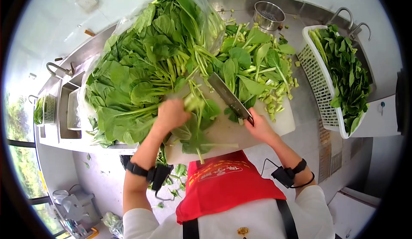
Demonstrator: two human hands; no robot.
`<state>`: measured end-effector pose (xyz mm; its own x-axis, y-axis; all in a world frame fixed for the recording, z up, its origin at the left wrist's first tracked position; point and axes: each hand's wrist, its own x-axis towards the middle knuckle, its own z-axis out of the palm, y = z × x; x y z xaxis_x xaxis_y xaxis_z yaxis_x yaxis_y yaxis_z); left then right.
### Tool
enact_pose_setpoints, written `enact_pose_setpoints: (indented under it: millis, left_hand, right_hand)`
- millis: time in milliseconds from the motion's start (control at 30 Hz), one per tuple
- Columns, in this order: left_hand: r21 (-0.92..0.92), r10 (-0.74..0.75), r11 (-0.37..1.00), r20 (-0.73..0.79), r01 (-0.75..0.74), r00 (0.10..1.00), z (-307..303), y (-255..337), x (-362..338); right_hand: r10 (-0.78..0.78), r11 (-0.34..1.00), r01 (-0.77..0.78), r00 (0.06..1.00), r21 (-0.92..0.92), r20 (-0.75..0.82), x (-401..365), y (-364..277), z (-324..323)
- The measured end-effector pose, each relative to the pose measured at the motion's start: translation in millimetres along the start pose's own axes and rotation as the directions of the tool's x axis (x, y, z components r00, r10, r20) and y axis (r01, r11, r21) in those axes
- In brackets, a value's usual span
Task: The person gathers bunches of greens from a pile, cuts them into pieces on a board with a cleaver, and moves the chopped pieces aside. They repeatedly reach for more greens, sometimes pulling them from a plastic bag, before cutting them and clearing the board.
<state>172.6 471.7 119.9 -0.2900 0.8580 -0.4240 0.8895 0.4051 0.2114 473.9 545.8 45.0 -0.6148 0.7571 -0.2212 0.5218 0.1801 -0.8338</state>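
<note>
My right hand is wrapped round the dark handle of a cleaver, whose broad blade points up and left over the white cutting board. Closed on a bunch of leafy greens, my left hand hovers over the board's left part; the stalks are blurred by motion. To the left, a big heap of whole greens spills from a clear plastic bag. Beyond the blade lies a pile of cut greens, with short chopped stems along its right side. Loose leaves lie near the board's front edge.
A white basket of greens stands at the right beside taps. A metal bowl sits at the back of the counter. Sinks are at the left. Fallen leaves lie on the floor.
</note>
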Motion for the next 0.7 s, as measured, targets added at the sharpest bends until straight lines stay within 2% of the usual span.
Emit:
enact_pose_setpoints:
  millis: [100,200,267,333,467,533,567,667,700]
  left_hand:
    - [0.05,-0.143,0.988,-0.039,0.145,0.989,23.1,-12.5,45.8]
    - [0.067,-0.101,0.991,-0.188,0.115,0.977,77.6,-16.2,73.0]
    - [0.04,-0.092,0.994,-0.121,0.098,0.988,82.7,-16.1,77.5]
    - [0.0,-0.08,0.997,-0.023,0.08,0.997,58.6,-11.2,64.0]
    - [0.035,-0.077,0.997,0.028,0.076,0.997,33.6,-8.5,48.5]
    - [0.065,-0.094,0.994,0.036,0.092,0.995,45.5,-10.4,53.6]
    - [0.1,-0.084,0.992,0.012,0.082,0.996,69.9,-17.4,64.2]
    - [0.085,0.024,0.996,-0.11,-0.015,0.994,82.0,-15.4,59.9]
    - [0.151,0.032,0.988,-0.081,-0.02,0.996,77.0,-13.6,57.3]
  right_hand:
    - [-0.028,0.999,0.028,1.0,-0.044,-0.008,4.5,3.3,-1.8]
    - [-0.022,0.999,0.022,1.0,-0.034,-0.004,4.8,1.7,-3.1]
    - [-0.014,1.0,0.014,1.0,-0.018,-0.014,2.4,1.2,-2.7]
    - [-0.023,0.999,0.023,1.0,-0.027,-0.002,1.3,3.1,-2.6]
    - [-0.019,1.0,0.019,1.0,-0.017,-0.007,3.5,3.6,-3.9]
    - [-0.024,1.0,0.024,1.0,-0.02,0.0,5.0,8.2,-4.0]
    - [-0.026,0.999,0.026,1.0,-0.024,-0.002,7.0,9.2,-5.2]
    - [-0.03,0.999,0.03,1.0,-0.026,0.003,5.8,8.4,-6.4]
    - [-0.035,0.999,0.035,0.999,-0.031,0.006,3.9,10.4,-4.7]
